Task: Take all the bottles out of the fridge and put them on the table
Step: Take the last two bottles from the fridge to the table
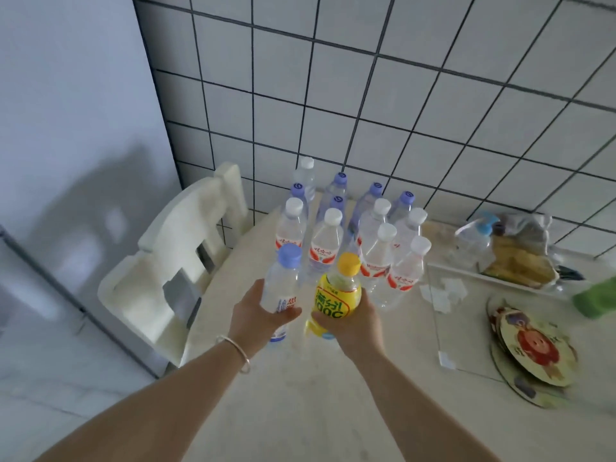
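**2 bottles held over the table's near edge**

A clear bottle with a blue cap [281, 285] is gripped by the left hand [256, 315], the fingers closed around its lower body; a bangle [237, 353] is worn on that wrist. A yellow bottle with a yellow cap [335, 295] is gripped by the right hand [355, 323], the fingers wrapped around its lower half from behind. Both bottles are held upright, just beside each other, above the pale table [316, 411]. Whether their bases touch the table cannot be told.

Just beyond the held pair, a cluster of clear bottles [353, 228] is seen standing on the table against the tiled wall [400, 95]. The nearer ones carry white caps and red labels; those at the back carry blue caps.

To the left of the table, a white chair [173, 261] is placed with its back near the table's edge. On the right side of the table, a tray of packaged items [513, 251] is set by the wall, a green object [596, 295] is blurred at the frame edge, and round decorated plates [533, 348] are stacked nearer the viewer. A clear sheet [466, 315] lies flat between the bottles and the plates.
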`<move>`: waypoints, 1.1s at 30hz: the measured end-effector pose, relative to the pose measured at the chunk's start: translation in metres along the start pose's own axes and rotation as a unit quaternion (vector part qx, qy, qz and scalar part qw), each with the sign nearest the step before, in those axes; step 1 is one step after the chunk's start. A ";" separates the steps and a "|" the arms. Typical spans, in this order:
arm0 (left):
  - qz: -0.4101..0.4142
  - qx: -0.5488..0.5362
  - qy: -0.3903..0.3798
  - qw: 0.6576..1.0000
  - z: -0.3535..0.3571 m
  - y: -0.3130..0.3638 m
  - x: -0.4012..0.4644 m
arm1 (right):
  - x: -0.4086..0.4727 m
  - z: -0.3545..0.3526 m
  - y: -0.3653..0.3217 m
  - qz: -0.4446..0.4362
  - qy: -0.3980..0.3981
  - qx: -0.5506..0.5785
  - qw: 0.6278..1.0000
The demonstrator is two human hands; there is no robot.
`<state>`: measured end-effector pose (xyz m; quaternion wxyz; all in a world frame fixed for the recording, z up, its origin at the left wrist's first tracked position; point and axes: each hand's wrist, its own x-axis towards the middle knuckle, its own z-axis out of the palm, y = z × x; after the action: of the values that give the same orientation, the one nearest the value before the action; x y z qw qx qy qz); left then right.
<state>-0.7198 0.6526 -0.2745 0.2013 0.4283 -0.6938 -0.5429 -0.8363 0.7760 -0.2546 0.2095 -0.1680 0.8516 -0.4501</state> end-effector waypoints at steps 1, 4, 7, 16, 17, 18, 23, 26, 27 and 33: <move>0.002 0.009 0.003 1.000 -0.001 -0.002 0.011 | 0.008 0.006 -0.002 0.002 0.005 -0.010 1.000; 0.007 0.024 0.009 1.000 -0.001 -0.004 0.039 | 0.027 0.020 -0.009 0.001 0.009 -0.043 0.999; 0.013 0.037 0.002 0.999 0.001 -0.005 0.060 | 0.043 0.033 -0.009 0.002 0.022 -0.051 0.998; 0.032 0.046 -0.022 0.998 0.015 -0.016 0.096 | 0.073 0.048 -0.005 0.001 0.037 -0.027 0.999; 0.032 0.048 -0.023 0.998 0.016 -0.017 0.098 | 0.075 0.049 -0.004 0.000 0.035 -0.025 0.999; 0.030 0.051 -0.026 0.998 0.018 -0.018 0.099 | 0.076 0.049 -0.004 -0.001 0.034 -0.024 0.999; 0.030 0.048 -0.033 0.998 0.019 -0.023 0.105 | 0.078 0.050 0.001 -0.004 0.023 -0.025 0.999; 0.026 0.057 -0.055 0.997 0.018 -0.028 0.111 | 0.077 0.050 0.004 0.009 0.032 -0.022 0.999; 0.020 0.058 -0.061 0.996 0.018 -0.030 0.113 | 0.077 0.050 0.004 0.013 0.033 -0.020 0.999; 0.014 0.047 -0.068 0.996 0.023 -0.028 0.108 | 0.075 0.050 0.006 0.030 0.002 -0.024 0.999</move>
<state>-0.7857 0.5771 -0.3276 0.1411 0.3896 -0.7368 -0.5343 -0.8756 0.7089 -0.2998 0.2175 -0.1464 0.8674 -0.4230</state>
